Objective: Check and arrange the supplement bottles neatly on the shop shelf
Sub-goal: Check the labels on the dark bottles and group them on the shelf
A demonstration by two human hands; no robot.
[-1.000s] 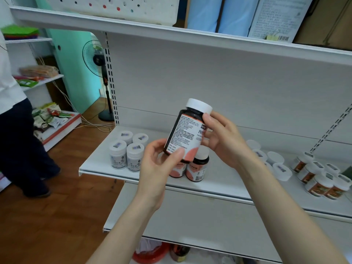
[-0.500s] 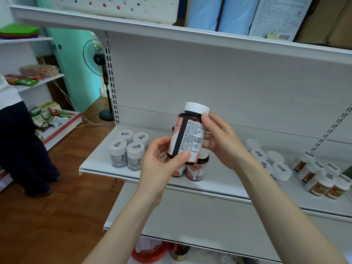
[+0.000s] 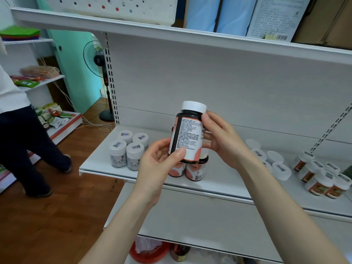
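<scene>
Clamped on both sides: left hand [image 3: 158,164] low, thumb across the label, right hand [image 3: 222,141] fingers [image 3: 209,121] curled round the shoulder of the dark bottle [image 3: 187,136], long axis vertical, cap up. Hanging above two matching bottles [image 3: 195,171] on the shelf [image 3: 99,160]; likely straight down beside them. Bare shelf between grey jars [image 3: 129,149] and that pair; right of it hidden by the hand.

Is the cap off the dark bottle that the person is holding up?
No, the dark bottle, gripped between the left hand and the right hand, has its white cap sitting on top.
</scene>
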